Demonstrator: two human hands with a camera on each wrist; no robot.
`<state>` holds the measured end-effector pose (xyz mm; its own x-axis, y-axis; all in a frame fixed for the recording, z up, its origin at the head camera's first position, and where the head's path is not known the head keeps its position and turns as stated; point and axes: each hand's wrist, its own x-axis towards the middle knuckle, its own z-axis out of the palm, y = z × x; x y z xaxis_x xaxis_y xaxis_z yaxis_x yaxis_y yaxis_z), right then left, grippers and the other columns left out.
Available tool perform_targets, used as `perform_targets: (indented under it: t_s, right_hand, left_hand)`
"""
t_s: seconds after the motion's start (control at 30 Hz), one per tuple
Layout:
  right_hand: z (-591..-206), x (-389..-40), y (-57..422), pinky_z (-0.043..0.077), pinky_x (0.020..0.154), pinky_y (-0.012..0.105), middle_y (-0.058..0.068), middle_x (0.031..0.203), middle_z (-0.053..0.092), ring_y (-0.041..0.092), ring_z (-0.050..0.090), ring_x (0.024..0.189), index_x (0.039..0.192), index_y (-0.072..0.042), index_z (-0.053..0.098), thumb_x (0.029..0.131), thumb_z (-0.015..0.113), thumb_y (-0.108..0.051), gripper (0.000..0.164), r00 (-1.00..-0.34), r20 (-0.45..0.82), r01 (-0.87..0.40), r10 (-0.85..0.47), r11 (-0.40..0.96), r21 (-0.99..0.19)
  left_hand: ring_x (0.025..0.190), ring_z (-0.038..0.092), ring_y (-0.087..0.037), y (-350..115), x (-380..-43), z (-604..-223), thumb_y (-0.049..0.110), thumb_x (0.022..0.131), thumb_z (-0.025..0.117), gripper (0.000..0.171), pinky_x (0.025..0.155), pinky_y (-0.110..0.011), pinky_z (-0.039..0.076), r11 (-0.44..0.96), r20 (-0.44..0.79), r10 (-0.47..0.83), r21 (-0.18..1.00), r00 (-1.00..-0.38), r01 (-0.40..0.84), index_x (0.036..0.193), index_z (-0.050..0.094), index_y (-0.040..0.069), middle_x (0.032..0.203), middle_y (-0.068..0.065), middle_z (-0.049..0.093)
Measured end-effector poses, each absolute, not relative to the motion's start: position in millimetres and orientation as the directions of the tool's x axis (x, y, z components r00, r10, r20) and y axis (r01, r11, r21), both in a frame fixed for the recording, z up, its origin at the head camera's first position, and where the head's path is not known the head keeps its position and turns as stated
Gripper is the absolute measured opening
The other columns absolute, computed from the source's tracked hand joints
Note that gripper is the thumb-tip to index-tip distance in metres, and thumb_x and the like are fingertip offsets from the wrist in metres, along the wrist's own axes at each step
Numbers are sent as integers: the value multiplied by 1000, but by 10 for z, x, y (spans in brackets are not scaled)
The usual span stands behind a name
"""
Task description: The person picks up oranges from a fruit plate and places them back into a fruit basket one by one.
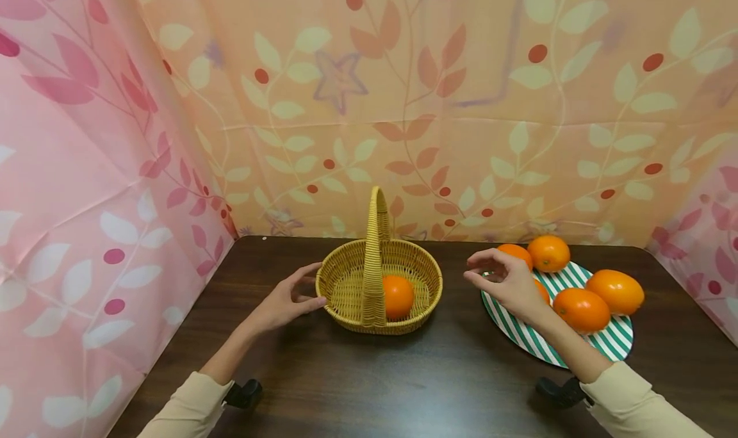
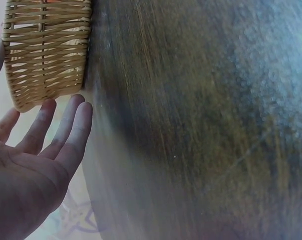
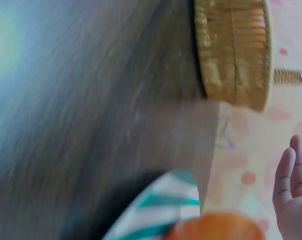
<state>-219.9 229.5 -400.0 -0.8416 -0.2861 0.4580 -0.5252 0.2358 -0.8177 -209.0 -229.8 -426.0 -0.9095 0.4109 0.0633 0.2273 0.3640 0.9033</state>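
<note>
A yellow wicker basket [image 1: 340,319] with a tall arched handle stands mid-table. One round orange fruit [image 1: 399,297] lies inside it, right of the handle. My left hand [image 1: 284,305] is at the basket's left end, its thumb and fingertips right at the rim; the left wrist view shows its fingers [image 2: 70,125] fairly straight against the woven side. Between basket and plate, my right hand [image 1: 510,284] hovers over the plate's left part with loosely bent fingers and nothing in them. Several orange fruits [image 1: 582,310] sit on the green-and-white striped plate [image 1: 519,332], some partly hidden by that hand.
The dark wooden table [image 1: 380,387] is backed by a floral curtain [image 1: 415,105] close behind its far edge. Another pink curtain [image 1: 86,169] hangs along the left side. Black wrist straps [image 1: 245,393] show at the sleeve cuffs.
</note>
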Motion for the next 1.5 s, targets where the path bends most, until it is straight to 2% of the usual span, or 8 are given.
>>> perform_targets:
  t_s: [0.2,0.47,0.73,1.0,1.07,1.23,1.5]
  right_hand:
    - [-3909,-2145,2580,56,81,25,23,111,64,20,68,95,115,5,66,93,73,1,23,-871,430,-486,-238,290,-825]
    - [-3818,-2027,2900,53,82,19,23,114,64,16,68,96,120,8,63,96,72,-5,29,-898,389,-441,-207,389,-809]
    - [-3839,-1963,3113,54,79,17,21,112,64,7,66,95,118,7,64,95,72,-2,26,-888,411,-457,-204,473,-753]
    - [-3830,-1918,3262,54,76,17,9,109,67,5,66,93,118,5,64,94,74,-3,28,-892,409,-446,-190,512,-734]
    - [-3830,-1905,3317,54,76,16,4,109,68,5,66,94,118,2,65,94,74,-4,27,-899,404,-428,-169,525,-735]
    - [-3812,-1873,3512,51,77,12,-1,109,69,2,64,94,118,-2,67,93,76,-5,27,-911,399,-386,-106,561,-732]
    - [-3726,-1833,3942,50,74,9,-10,106,67,-3,66,89,120,0,65,92,76,-4,29,-918,397,-336,-21,574,-747]
  left_hand:
    - [101,69,-39,-2307,-2088,-4253,14,98,72,74,82,-48,57,356,70,417,905,-906,234,158,31,8,137,-33,48]
    - [101,68,-43,-2308,-2078,-4240,14,97,72,74,82,-51,57,359,61,412,906,-909,224,158,31,9,138,-33,46]
    - [100,68,-43,-2312,-2079,-4242,15,97,72,74,82,-51,57,357,60,415,907,-908,223,158,31,9,138,-32,46]
    - [101,68,-41,-2303,-2083,-4246,15,97,73,74,82,-50,57,368,52,408,904,-912,216,158,32,9,138,-32,47]
    - [100,69,-39,-2302,-2085,-4250,16,97,73,74,82,-47,58,376,47,403,902,-914,212,158,33,10,137,-31,48]
    - [101,69,-37,-2299,-2081,-4248,18,97,74,74,82,-45,58,387,39,398,899,-916,207,158,33,11,136,-30,49]
    - [102,69,-37,-2302,-2079,-4239,18,97,74,74,83,-44,58,386,35,398,900,-917,202,158,33,10,137,-31,49]
